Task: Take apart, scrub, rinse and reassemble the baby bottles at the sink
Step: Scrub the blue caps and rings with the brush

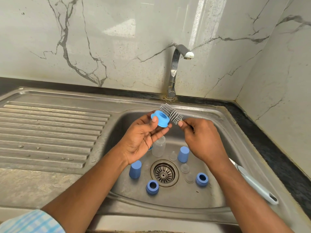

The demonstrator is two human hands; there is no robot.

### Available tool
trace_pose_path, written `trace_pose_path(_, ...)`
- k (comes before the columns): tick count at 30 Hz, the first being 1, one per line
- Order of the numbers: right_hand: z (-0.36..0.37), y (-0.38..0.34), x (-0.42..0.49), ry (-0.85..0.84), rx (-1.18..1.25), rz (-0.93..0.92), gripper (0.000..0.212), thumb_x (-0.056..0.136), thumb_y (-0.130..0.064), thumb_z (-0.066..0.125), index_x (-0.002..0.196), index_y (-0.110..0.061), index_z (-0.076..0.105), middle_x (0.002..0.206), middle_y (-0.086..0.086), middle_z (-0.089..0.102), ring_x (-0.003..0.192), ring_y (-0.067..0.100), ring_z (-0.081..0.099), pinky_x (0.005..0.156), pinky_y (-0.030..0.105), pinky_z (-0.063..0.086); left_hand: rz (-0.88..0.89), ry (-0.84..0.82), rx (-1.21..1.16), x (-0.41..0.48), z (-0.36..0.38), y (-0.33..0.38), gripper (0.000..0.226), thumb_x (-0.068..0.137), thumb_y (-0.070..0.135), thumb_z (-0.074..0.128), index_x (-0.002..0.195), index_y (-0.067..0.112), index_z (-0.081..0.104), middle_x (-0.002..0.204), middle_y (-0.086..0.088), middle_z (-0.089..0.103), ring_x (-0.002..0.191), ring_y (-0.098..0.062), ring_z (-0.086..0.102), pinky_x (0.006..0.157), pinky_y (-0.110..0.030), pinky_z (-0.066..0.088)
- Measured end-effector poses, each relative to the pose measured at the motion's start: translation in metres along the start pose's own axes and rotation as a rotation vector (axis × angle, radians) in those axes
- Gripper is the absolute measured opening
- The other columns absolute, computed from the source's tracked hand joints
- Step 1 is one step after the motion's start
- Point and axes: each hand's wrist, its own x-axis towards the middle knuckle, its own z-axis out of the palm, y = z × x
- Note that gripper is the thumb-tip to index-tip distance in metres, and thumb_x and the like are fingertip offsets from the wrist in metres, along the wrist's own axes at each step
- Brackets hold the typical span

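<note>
My left hand [143,140] holds a blue bottle collar ring [160,118] above the sink basin, thumb on its rim. My right hand [200,137] pinches the stem of a grey silicone brush [170,112], whose bristled head lies just behind the ring. Down in the steel sink [223,125] a clear bottle [159,147] stands upright. Around the drain [164,173] are two blue caps [135,169] [183,154], two blue collar rings [152,187] [202,179] and three clear teats [185,168].
A steel tap [175,68] rises behind the basin, no water running. A ribbed drainboard [50,132] lies to the left. A white-handled tool [257,184] rests on the sink's right rim. Marble walls close the back and right.
</note>
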Motion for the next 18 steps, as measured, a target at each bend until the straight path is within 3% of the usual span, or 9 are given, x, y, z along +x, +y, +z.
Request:
trace_pose_path(6, -0.001, -0.006, -0.005, -0.066, 0.027, -0.07, 0.036, 0.1, -0.032, 0.055, 0.065, -0.024, 0.052, 0.047, -0.006, 0.041, 0.043, 0.011, 0.036, 0.046, 0.027, 0.025, 0.033, 0.073, 0.013, 0.004, -0.006, 0.004, 0.05, 0.08, 0.01, 0.059, 0.129, -0.001, 0.054, 0.114, -0.014, 0.071, 0.1, -0.023, 0.072, 0.083, -0.031, 0.06)
trace_pose_path(11, -0.005, 0.001, 0.0, -0.036, 0.026, -0.012, 0.032, 0.1, -0.032, 0.055, 0.069, -0.021, 0.058, 0.048, -0.005, 0.042, 0.044, 0.011, 0.037, 0.047, 0.028, 0.027, -0.011, -0.006, 0.104, 0.001, -0.002, -0.006, 0.048, 0.078, 0.006, 0.06, 0.125, 0.0, 0.056, 0.114, -0.015, 0.07, 0.1, -0.03, 0.071, 0.085, -0.033, 0.06)
trace_pose_path(16, -0.002, -0.01, -0.005, -0.089, 0.034, -0.084, 0.042, 0.1, -0.032, 0.055, 0.059, -0.029, 0.044, 0.046, -0.007, 0.038, 0.044, 0.01, 0.036, 0.047, 0.027, 0.025, 0.062, 0.046, 0.112, 0.007, -0.011, 0.001, 0.043, 0.079, 0.008, 0.061, 0.121, 0.005, 0.06, 0.111, -0.01, 0.073, 0.106, -0.024, 0.068, 0.088, -0.031, 0.058)
trace_pose_path(18, -0.001, -0.008, -0.003, -0.066, 0.02, -0.071, 0.037, 0.1, -0.033, 0.055, 0.064, -0.026, 0.051, 0.046, -0.007, 0.039, 0.043, 0.01, 0.036, 0.047, 0.028, 0.025, 0.049, 0.011, 0.139, 0.005, -0.01, -0.002, 0.046, 0.079, 0.007, 0.061, 0.125, 0.004, 0.058, 0.117, -0.012, 0.071, 0.108, -0.027, 0.068, 0.089, -0.032, 0.058)
